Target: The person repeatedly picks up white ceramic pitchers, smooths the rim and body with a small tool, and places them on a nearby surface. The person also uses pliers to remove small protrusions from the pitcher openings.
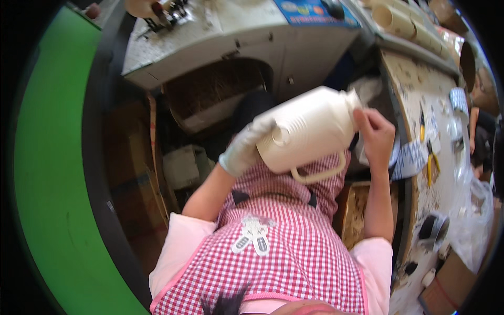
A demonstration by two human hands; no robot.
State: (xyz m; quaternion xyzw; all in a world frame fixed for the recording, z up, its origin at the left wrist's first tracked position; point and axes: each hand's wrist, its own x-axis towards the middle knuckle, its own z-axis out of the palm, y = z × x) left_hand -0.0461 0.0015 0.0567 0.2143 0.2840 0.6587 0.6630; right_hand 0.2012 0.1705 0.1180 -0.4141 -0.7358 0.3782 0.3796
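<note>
A cream plastic jug point(304, 128) lies on its side in the air above my lap, its base to the left and its handle toward my body. My left hand point(244, 147), in a pale grey glove, is closed around the base end. My bare right hand point(373, 128) has its fingertips pressed at the jug's narrow neck end at the right. Whether they pinch a small part there is too small to tell.
A grey workbench point(231, 18) with metal fittings stands ahead. A side table point(404, 89) at the right holds pliers point(432, 165), tape rolls, plastic bags point(464, 220) and cardboard. Beige tubes point(415, 26) lie behind. Another person's arm point(472, 128) shows at far right. A green surface point(55, 157) runs along the left.
</note>
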